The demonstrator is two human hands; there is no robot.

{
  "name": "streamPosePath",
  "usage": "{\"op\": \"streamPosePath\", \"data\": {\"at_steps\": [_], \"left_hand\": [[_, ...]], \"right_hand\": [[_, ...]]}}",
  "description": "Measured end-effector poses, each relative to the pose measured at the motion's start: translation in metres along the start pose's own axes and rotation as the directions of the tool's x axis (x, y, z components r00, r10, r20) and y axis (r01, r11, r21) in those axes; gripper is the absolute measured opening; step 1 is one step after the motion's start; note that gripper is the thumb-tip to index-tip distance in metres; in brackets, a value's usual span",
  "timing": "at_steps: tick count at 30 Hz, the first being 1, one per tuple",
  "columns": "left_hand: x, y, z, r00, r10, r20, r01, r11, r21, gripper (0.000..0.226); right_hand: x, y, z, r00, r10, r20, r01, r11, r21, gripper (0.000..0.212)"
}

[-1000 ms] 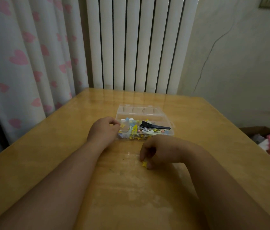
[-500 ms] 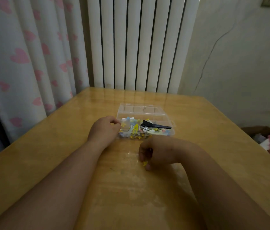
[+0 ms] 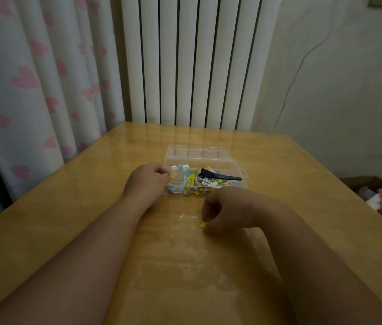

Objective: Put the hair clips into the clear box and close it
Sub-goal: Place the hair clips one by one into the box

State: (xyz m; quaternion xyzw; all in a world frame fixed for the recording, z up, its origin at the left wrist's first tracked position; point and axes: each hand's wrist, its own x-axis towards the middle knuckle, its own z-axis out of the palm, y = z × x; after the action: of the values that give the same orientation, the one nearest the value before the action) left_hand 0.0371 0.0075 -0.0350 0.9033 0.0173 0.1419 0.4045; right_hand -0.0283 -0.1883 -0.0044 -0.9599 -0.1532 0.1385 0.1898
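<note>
Clear box (image 3: 205, 170) is sitting open on the table, lid lying flat behind the tray. Tray is holding a jumble of small hair clips (image 3: 191, 182), yellow, blue, white and pink. 1 long black clip (image 3: 220, 176) is lying across the top, pointing right. 1 small yellow star clip (image 3: 203, 224) is sitting outside, well in front of the box, and is being pinched at the table surface.

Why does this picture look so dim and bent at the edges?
Head view: room light is low and warm, so colours look muddy; the glossy wooden table mirrors the white ribbed radiator as pale streaks; the wide lens bows the heart-print curtain outward; the clear plastic box stays fairly sharp.
</note>
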Motion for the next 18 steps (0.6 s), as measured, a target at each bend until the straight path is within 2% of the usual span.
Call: {"op": "streamPosePath", "data": {"at_steps": [6,14,16,18], "left_hand": [[0.001,-0.001,0.000,1.000,0.002,0.002,-0.002,1.000,-0.010,0.017],[0.000,-0.001,0.001,1.000,0.012,0.004,-0.012,1.000,0.000,0.018],[0.000,-0.001,0.001,1.000,0.018,0.007,-0.018,1.000,0.004,0.017],[-0.001,-0.001,-0.001,0.997,0.073,-0.031,-0.070,0.994,0.082,0.012]], "right_hand": [[0.002,-0.008,0.001,1.000,-0.024,0.018,0.024,1.000,-0.003,0.015],[0.010,-0.014,0.004,0.996,-0.026,0.081,0.034,0.995,-0.093,0.018],[0.010,-0.009,0.004,0.998,-0.023,0.058,0.027,0.997,-0.073,0.018],[0.008,-0.004,0.003,1.000,-0.006,-0.003,0.006,0.999,-0.037,0.017]]}}
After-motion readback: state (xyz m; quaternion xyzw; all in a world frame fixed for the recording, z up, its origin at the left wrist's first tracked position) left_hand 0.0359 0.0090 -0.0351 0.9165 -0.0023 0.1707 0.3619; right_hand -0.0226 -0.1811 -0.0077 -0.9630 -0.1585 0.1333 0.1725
